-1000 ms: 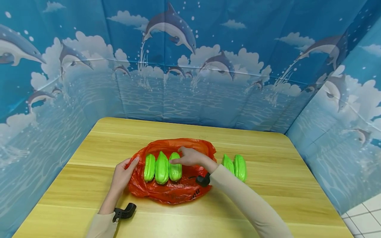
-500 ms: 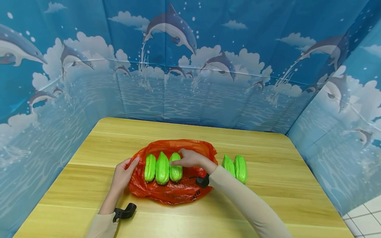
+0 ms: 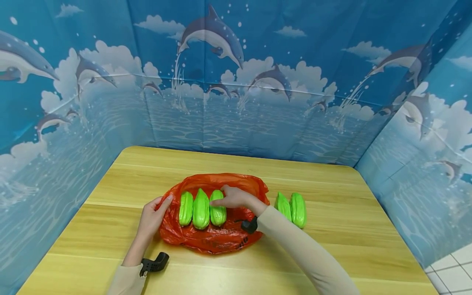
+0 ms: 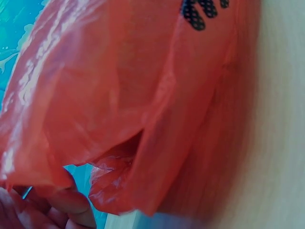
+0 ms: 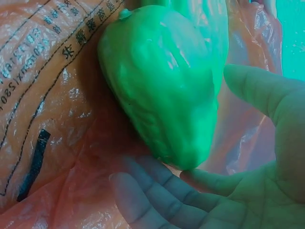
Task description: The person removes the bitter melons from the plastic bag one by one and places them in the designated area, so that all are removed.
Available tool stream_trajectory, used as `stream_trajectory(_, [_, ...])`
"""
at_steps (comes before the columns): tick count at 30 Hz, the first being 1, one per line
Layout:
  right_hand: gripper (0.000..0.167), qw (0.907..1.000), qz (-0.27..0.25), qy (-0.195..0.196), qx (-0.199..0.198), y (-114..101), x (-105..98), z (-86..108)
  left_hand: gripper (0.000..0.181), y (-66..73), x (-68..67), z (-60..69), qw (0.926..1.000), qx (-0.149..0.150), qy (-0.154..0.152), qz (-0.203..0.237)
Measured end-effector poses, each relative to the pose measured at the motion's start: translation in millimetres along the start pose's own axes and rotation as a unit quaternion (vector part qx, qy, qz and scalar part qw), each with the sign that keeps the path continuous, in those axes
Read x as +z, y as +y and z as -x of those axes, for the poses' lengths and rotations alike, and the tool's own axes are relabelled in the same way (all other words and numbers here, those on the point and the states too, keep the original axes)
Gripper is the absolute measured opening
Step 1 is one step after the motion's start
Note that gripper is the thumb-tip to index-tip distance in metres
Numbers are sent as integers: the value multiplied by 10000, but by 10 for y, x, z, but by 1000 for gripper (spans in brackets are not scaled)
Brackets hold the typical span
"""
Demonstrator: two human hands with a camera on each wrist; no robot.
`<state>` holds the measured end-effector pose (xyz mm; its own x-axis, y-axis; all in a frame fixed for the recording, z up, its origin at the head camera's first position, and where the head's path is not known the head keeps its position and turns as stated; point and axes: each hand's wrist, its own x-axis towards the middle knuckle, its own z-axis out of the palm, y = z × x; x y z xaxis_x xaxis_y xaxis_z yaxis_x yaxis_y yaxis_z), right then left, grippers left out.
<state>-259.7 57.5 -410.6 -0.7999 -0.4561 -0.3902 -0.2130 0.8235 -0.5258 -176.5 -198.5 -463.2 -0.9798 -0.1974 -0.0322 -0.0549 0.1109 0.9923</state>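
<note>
My left hand pinches the left rim of a crumpled red plastic bag; in the left wrist view, fingers hold the bag's edge. Three glossy, ribbed, bright green gourd-like vegetables lie side by side on the bag: a left one, a middle one with a pointed tip and a right one. Around the right one is my right hand. In the right wrist view, its thumb and loosely bent fingers are spread about the vegetable, not clenched on it.
Two more green vegetables, a pointed one and a rounded one, lie right of the bag on the wooden table. The right sleeve passes in front of them. A dolphin-print curtain rises behind the table.
Almost nothing differs. The right forearm has shifted very slightly; both hands, the bag and the vegetables keep their places.
</note>
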Motion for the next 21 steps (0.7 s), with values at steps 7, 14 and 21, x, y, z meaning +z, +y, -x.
stream_trajectory(7, [86,10000,-24,7,-7,-4,26,-5,37,-15,-5,-15,9999,-71,-40,105])
stream_trajectory(14, [87,10000,-27,19,-16,1,59,-20,37,-25,0,-16,9999,-74,-16,98])
stream_trajectory(21, [86,9999,-104,68,-5,-3,76,-26,37,-8,1,-13,9998,-118,-94,102])
